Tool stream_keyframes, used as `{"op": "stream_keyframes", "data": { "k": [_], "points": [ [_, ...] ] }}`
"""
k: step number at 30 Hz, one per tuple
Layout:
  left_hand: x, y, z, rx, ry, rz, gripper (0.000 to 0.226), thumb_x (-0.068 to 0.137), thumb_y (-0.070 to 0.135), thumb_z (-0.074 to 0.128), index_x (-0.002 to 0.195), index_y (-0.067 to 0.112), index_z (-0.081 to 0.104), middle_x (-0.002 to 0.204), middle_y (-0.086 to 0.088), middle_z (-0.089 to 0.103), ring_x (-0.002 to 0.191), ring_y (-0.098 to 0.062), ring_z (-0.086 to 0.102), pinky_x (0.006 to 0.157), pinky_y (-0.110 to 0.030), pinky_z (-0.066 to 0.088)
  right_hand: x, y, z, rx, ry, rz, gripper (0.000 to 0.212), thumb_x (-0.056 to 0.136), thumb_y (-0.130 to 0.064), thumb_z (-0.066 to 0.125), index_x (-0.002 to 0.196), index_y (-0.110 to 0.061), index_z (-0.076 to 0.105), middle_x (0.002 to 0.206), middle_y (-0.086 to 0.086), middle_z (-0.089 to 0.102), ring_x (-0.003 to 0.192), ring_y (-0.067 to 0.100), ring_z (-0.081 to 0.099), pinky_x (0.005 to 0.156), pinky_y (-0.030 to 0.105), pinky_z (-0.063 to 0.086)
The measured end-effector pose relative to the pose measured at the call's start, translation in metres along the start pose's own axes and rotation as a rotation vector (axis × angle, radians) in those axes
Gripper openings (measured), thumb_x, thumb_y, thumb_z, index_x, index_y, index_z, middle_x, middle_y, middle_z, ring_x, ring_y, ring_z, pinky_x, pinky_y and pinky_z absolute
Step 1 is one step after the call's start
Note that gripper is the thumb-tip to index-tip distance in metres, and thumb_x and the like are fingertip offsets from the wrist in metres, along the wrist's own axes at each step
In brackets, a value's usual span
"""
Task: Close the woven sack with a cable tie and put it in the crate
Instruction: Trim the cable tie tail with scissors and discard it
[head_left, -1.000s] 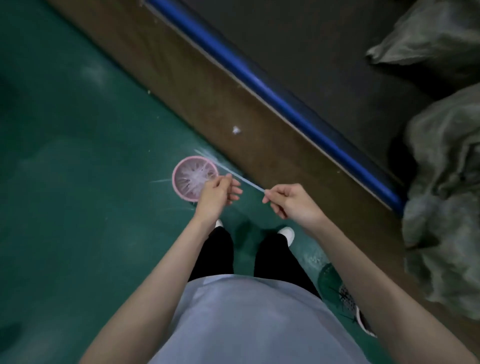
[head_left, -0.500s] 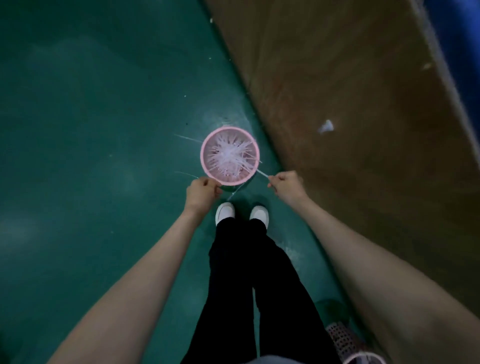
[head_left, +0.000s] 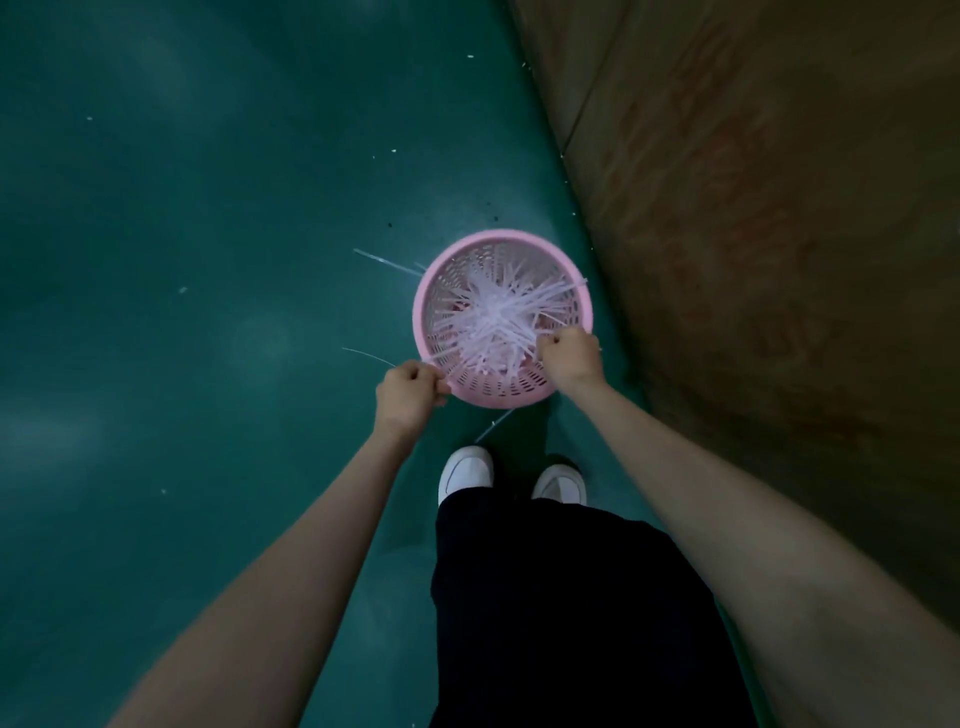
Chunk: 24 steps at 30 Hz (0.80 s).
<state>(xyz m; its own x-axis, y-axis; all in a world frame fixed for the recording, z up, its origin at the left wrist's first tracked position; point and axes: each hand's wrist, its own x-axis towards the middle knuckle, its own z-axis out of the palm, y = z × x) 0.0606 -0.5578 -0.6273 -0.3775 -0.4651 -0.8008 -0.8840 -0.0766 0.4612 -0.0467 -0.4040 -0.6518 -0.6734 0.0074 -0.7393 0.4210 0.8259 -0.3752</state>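
Observation:
A round pink perforated basket (head_left: 519, 396) stands on the green floor, filled with several white cable ties (head_left: 501, 312). My left hand (head_left: 410, 391) is closed at the basket's near-left rim and pinches a thin cable tie (head_left: 366, 356) whose end pokes out to the left. My right hand (head_left: 570, 356) is closed over the basket's near-right rim, its fingers pinched on ties in the pile. No woven sack or crate is in view.
A brown board surface (head_left: 753, 260) runs along the right, touching the basket's side. A loose tie (head_left: 493, 423) lies on the floor in front of my white shoes (head_left: 465, 467). Other ties (head_left: 387, 262) stick out past the basket's far-left rim.
My view has swung down and away from the sacks and blue rail. Both hands, which held one tie stretched between them, have dropped to the basket; the right hand now reaches into the pile.

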Motion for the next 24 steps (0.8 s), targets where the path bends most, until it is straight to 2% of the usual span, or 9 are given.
{"op": "stream_keyframes", "data": {
  "k": [2, 5, 7, 10, 13, 18, 20, 22, 24],
  "points": [
    [-0.001, 0.001, -0.001, -0.002, -0.007, 0.006, 0.024, 0.094, 0.008, 0.041, 0.094, 0.003, 0.064, 0.07, -0.002, 0.064, 0.056, -0.012, 0.055, 0.042, -0.008, 0.042, -0.003, -0.002, -0.002, 0.02, -0.011, 0.021, 0.028, 0.093, -0.019, 0.047, 0.1, 0.0, 0.067, 0.089, 0.013, 0.061, 0.051, 0.015, 0.052, 0.049, 0.018, 0.04],
    [-0.022, 0.012, -0.008, -0.001, -0.049, 0.007, 0.022, 0.095, 0.009, 0.04, 0.092, 0.006, 0.062, 0.071, -0.002, 0.063, 0.057, -0.013, 0.055, 0.047, -0.013, 0.044, -0.023, -0.002, -0.017, 0.065, -0.036, 0.055, 0.025, 0.091, -0.024, 0.05, 0.092, -0.005, 0.066, 0.085, 0.014, 0.067, 0.054, 0.019, 0.066, 0.052, 0.024, 0.056],
    [-0.048, 0.025, -0.017, 0.008, -0.078, 0.009, 0.021, 0.096, 0.01, 0.04, 0.089, 0.008, 0.06, 0.072, -0.001, 0.063, 0.058, -0.013, 0.055, 0.053, -0.019, 0.043, -0.047, -0.005, -0.037, 0.123, -0.044, 0.079, 0.023, 0.091, -0.024, 0.052, 0.085, -0.008, 0.066, 0.07, 0.01, 0.066, 0.038, 0.012, 0.06, 0.037, 0.02, 0.048],
    [-0.102, 0.056, -0.039, 0.008, -0.098, 0.029, 0.021, 0.096, 0.01, 0.04, 0.089, 0.008, 0.06, 0.075, -0.003, 0.064, 0.059, -0.013, 0.056, 0.054, -0.019, 0.042, -0.099, -0.019, -0.084, 0.163, -0.048, 0.083, 0.026, 0.091, -0.023, 0.054, 0.07, -0.011, 0.064, 0.062, 0.007, 0.063, 0.04, 0.013, 0.057, 0.034, 0.015, 0.041],
    [-0.159, 0.09, -0.064, -0.008, -0.105, 0.068, 0.023, 0.095, 0.009, 0.039, 0.096, 0.004, 0.062, 0.075, -0.004, 0.065, 0.06, -0.013, 0.056, 0.055, -0.021, 0.042, -0.161, -0.039, -0.132, 0.267, -0.059, 0.052, 0.028, 0.088, -0.011, 0.055, 0.061, -0.013, 0.06, 0.057, 0.006, 0.06, 0.043, 0.015, 0.054, 0.044, 0.019, 0.048],
    [-0.261, 0.151, -0.098, -0.009, -0.107, 0.206, 0.024, 0.095, 0.004, 0.037, 0.096, 0.004, 0.061, 0.075, -0.005, 0.064, 0.053, -0.006, 0.059, 0.046, -0.008, 0.043, -0.27, -0.059, -0.205, 0.439, 0.013, -0.041, 0.028, 0.085, -0.006, 0.052, 0.062, -0.018, 0.062, 0.058, 0.005, 0.064, 0.045, 0.01, 0.057, 0.051, 0.018, 0.043],
    [-0.315, 0.179, -0.11, 0.038, -0.138, 0.283, 0.025, 0.094, 0.003, 0.039, 0.092, 0.004, 0.063, 0.072, -0.004, 0.065, 0.052, -0.005, 0.061, 0.053, -0.012, 0.047, -0.33, -0.061, -0.245, 0.497, 0.065, -0.065, 0.027, 0.085, -0.005, 0.053, 0.063, -0.018, 0.063, 0.058, 0.005, 0.064, 0.049, 0.012, 0.058, 0.056, 0.021, 0.046],
    [-0.356, 0.195, -0.114, 0.087, -0.17, 0.366, 0.026, 0.093, 0.004, 0.042, 0.081, 0.011, 0.064, 0.07, -0.002, 0.066, 0.065, -0.015, 0.063, 0.066, -0.024, 0.052, -0.375, -0.055, -0.27, 0.567, 0.116, -0.095, 0.026, 0.086, -0.004, 0.054, 0.065, -0.016, 0.064, 0.059, 0.006, 0.064, 0.053, 0.016, 0.059, 0.066, 0.031, 0.052],
    [-0.383, 0.208, -0.114, 0.123, -0.198, 0.423, 0.028, 0.093, 0.005, 0.043, 0.077, 0.015, 0.063, 0.069, -0.001, 0.066, 0.07, -0.02, 0.063, 0.072, -0.03, 0.051, -0.406, -0.048, -0.287, 0.603, 0.156, -0.125, 0.025, 0.087, -0.004, 0.055, 0.067, -0.016, 0.064, 0.059, 0.005, 0.064, 0.055, 0.017, 0.059, 0.072, 0.037, 0.053]
  ]
}}
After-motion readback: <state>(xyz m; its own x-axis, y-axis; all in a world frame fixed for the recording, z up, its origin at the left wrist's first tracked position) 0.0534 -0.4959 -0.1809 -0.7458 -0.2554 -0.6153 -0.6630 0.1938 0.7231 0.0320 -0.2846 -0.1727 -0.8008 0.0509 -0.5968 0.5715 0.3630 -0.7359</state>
